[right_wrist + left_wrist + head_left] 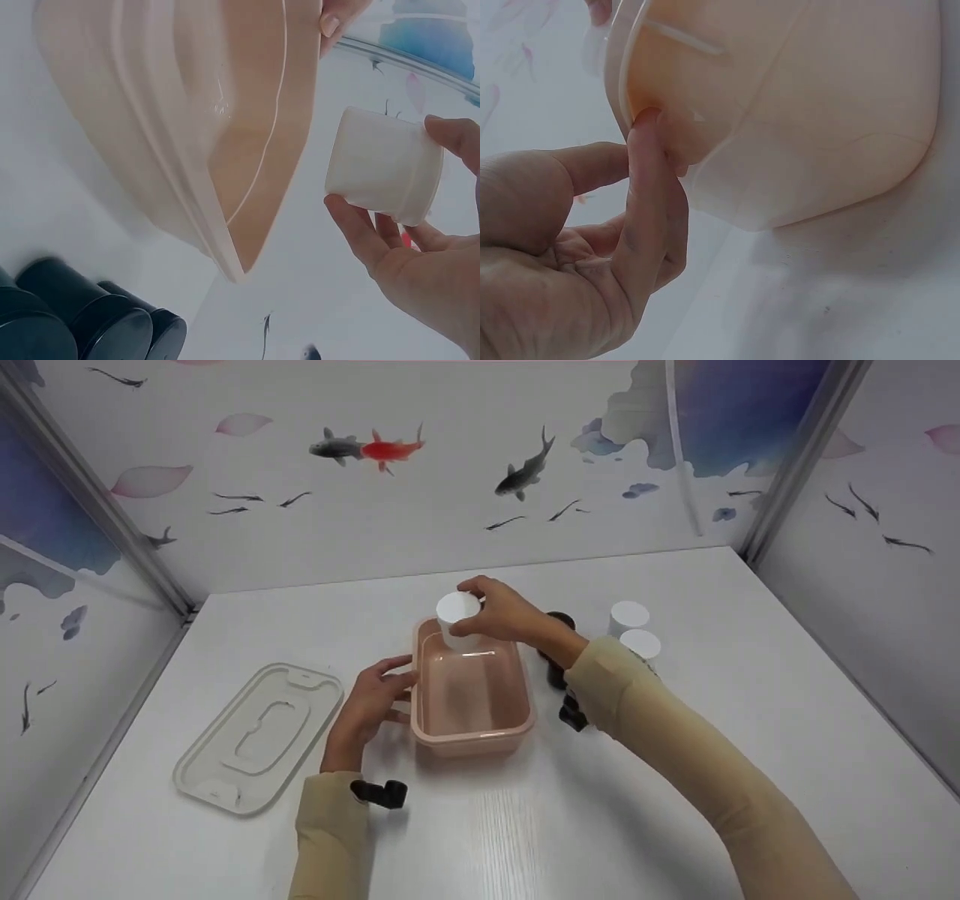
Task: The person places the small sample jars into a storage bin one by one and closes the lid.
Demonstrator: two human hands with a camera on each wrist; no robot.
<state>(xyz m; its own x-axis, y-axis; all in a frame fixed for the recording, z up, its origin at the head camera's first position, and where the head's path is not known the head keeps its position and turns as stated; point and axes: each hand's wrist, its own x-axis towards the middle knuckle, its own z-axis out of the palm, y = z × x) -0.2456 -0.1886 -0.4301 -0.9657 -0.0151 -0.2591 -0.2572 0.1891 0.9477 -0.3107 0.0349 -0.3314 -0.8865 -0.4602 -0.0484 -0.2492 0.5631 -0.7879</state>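
Note:
My right hand (501, 611) grips a white lidded jar (459, 607) between thumb and fingers, upright above the back left corner of a pink plastic bin (472, 744). In the right wrist view the white jar (375, 161) is beside the bin's rim, its lid end toward the palm. My left hand (373, 697) holds the bin's left side. Its fingertips (646, 131) press just under the rim in the left wrist view, with the thumb close to the rim. The part of the bin's interior that shows holds nothing.
A pale translucent lid (259, 739) lies flat on the left of the white table (495, 840). Two white jars (628, 616) stand at the right, partly behind my right sleeve. Several black jars (112, 330) stand beside the bin, mostly under my right forearm. Printed walls enclose the table's back and sides.

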